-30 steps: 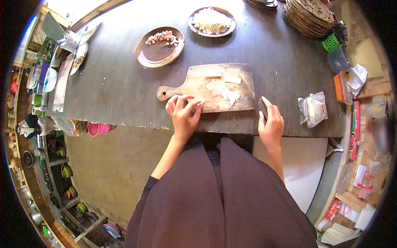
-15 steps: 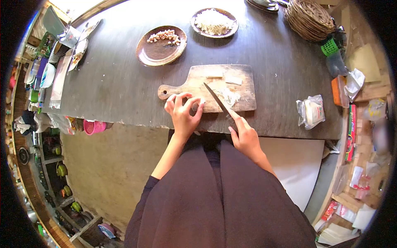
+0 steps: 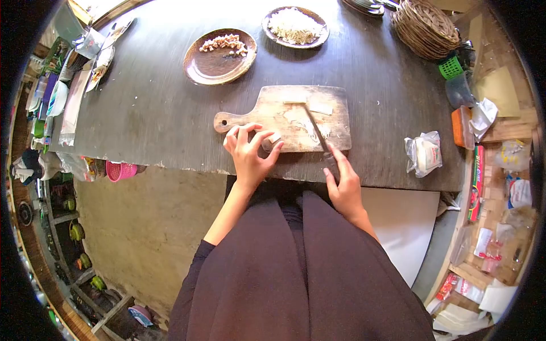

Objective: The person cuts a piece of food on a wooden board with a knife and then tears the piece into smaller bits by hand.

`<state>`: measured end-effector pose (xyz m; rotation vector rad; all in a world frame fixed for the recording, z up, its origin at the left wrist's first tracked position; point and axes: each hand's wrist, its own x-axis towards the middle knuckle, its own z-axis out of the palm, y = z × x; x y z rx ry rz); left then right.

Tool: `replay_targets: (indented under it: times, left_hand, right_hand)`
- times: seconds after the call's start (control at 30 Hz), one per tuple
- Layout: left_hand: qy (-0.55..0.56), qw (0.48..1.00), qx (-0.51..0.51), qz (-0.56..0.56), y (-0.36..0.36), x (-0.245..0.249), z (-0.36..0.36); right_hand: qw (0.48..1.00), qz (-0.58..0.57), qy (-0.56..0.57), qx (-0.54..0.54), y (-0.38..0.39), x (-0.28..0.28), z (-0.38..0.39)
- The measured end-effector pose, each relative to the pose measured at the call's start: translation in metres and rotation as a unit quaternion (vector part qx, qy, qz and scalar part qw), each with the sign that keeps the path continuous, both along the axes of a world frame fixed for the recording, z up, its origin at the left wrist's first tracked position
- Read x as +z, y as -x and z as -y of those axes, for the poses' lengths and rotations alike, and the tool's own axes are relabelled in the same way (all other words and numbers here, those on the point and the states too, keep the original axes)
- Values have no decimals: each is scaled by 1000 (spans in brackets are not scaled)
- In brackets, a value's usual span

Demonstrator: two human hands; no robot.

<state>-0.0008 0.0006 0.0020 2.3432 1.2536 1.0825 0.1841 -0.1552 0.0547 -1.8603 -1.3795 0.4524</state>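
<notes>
My left hand has its fingers curled round a small pale piece at the lower left part of the wooden cutting board. In my right hand is a knife, its blade slanting up and left over the board. Thin pale shreds lie under and beside the blade. Near the board's upper edge rest two flat pale pieces, one on the left and one on the right.
Beyond the board are a brown plate with small chopped pieces and a plate of white shreds. A plastic-wrapped pack lies at right. Woven baskets and a green basket stand at the back right.
My right hand has moved slightly right and down, and the knife has swung steeper, its blade now over the shreds. My left hand stays on the small piece. The view has shifted slightly.
</notes>
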Motion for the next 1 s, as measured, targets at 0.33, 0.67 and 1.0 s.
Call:
replay_targets:
  times: [0.33, 0.67, 1.0]
  left_hand:
    - [6, 994, -111, -19, 4, 8, -1]
    - [7, 992, -117, -49, 1, 9, -3]
    - [-21, 992, -102, -76, -16, 12, -30]
  right_hand:
    - [994, 13, -31, -102, -19, -7, -8]
    - [986, -40, -52, -151, -32, -23, -27]
    - [987, -6, -66, -149, -55, -22, -69]
